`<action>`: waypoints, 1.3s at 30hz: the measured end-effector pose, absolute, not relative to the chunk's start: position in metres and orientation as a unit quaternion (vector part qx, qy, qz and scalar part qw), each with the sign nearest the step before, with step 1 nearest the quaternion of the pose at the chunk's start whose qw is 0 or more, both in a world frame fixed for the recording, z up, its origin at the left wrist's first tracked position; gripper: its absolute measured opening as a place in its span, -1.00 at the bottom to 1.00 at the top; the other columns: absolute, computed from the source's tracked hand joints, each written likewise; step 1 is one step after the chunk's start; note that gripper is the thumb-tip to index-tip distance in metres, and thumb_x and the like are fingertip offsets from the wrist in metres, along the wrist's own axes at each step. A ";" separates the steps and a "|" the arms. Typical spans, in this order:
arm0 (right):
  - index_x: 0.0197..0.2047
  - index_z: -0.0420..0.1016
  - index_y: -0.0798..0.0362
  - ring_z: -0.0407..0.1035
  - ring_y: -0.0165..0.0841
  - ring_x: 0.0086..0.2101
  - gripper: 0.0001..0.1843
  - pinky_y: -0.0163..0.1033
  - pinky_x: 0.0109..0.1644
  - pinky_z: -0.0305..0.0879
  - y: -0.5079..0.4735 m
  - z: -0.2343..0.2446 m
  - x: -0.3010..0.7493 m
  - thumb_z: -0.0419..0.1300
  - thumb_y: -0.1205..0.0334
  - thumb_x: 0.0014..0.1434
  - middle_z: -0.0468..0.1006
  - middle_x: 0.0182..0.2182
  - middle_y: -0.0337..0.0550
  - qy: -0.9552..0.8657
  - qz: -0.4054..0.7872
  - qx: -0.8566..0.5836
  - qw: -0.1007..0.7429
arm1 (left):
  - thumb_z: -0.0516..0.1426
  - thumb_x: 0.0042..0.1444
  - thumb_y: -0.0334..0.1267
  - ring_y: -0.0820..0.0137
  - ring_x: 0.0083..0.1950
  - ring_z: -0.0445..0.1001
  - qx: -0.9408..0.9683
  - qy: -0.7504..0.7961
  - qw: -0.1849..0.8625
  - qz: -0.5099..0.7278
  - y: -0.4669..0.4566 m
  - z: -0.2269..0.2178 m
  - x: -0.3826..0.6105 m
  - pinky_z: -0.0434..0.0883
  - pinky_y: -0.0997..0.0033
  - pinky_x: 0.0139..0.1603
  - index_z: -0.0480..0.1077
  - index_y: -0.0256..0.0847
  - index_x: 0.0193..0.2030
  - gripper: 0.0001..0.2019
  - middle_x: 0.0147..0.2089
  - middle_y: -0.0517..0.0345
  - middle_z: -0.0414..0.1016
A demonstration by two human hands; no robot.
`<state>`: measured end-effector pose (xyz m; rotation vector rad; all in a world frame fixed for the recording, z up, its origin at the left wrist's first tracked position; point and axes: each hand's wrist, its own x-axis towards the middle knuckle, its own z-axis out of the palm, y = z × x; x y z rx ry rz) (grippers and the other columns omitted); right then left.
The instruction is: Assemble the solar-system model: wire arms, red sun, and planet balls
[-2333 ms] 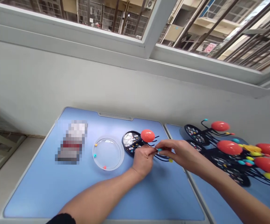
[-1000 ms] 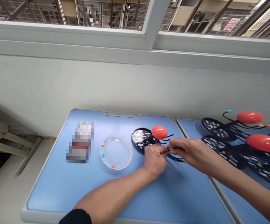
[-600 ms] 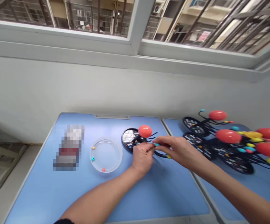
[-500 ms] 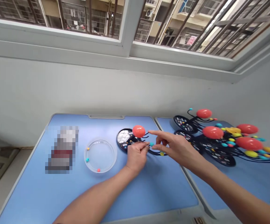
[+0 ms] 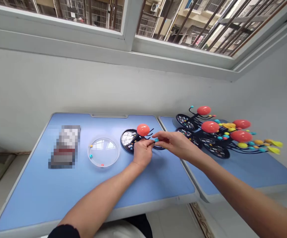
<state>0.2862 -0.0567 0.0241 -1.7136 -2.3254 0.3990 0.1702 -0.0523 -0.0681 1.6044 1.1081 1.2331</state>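
A planet model with a round black base (image 5: 127, 138), a red-orange ball (image 5: 143, 130) and thin curved black arms stands on the blue table. My left hand (image 5: 142, 153) is closed in a pinch on one of the black arms, just below the red-orange ball. From the right, my right hand (image 5: 175, 142) reaches in, its thumb and index finger around a small blue bead (image 5: 156, 140) at that arm's end. Part of the arm is hidden by my fingers.
Left of the model lies a clear round dish (image 5: 103, 152) with a yellow, a blue and a red bead. A pixelated dark object (image 5: 64, 147) lies farther left. Several similar models with red balls (image 5: 210, 127) crowd the adjoining table (image 5: 222, 175). A wall and window rise behind.
My right thumb and index finger, apart beside the blue bead before, have closed in on it. My left hand keeps its pinch. The whole view has shifted, showing more of the table's front edge.
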 end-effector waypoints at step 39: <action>-0.47 0.38 0.00 0.07 -0.46 -0.63 -0.83 -0.37 -0.53 0.01 -0.057 0.035 0.280 0.02 0.20 0.06 0.20 -0.71 -0.35 -0.835 0.128 -0.536 -0.009 | 0.02 0.11 -0.41 0.48 -0.43 0.32 0.707 0.390 0.372 0.459 -0.062 -0.080 0.168 0.25 0.55 -0.38 0.40 -0.25 -0.50 -0.78 -0.49 0.21 0.37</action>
